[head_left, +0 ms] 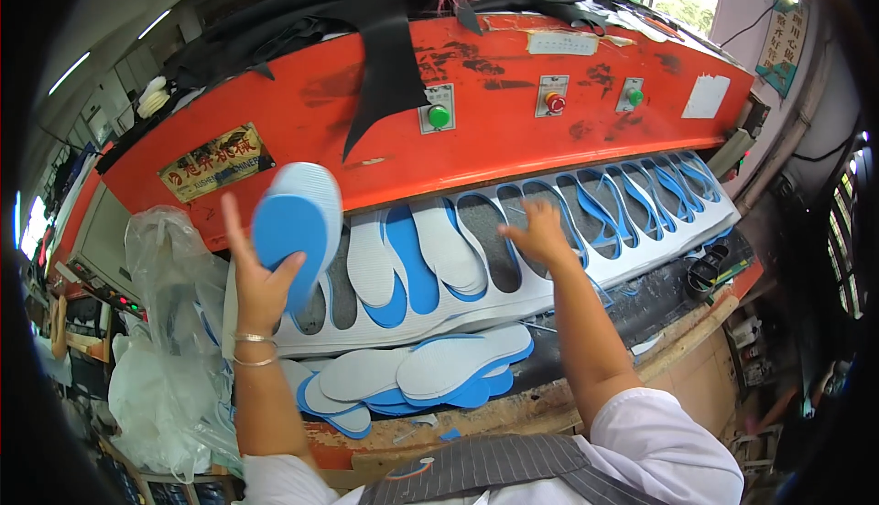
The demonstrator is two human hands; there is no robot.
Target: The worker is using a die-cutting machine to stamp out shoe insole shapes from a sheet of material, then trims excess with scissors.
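My left hand is raised at the left, holding a small stack of insoles, white-ribbed on one side and blue on the other. Below lies a thick layered white-and-blue sheet with a row of insole-shaped cut-outs. Several cut insoles still sit in the sheet's left middle part, while other cut-outs show a grey surface. Over the sheet's middle, my right hand hovers with its fingers apart and nothing in it. Nearer me, a loose pile of insoles rests in front of the sheet.
Behind the sheet stands a wide red press machine with green buttons and a red one. Black material drapes over its top. Clear plastic bags hang at the left. A black object lies at the right end.
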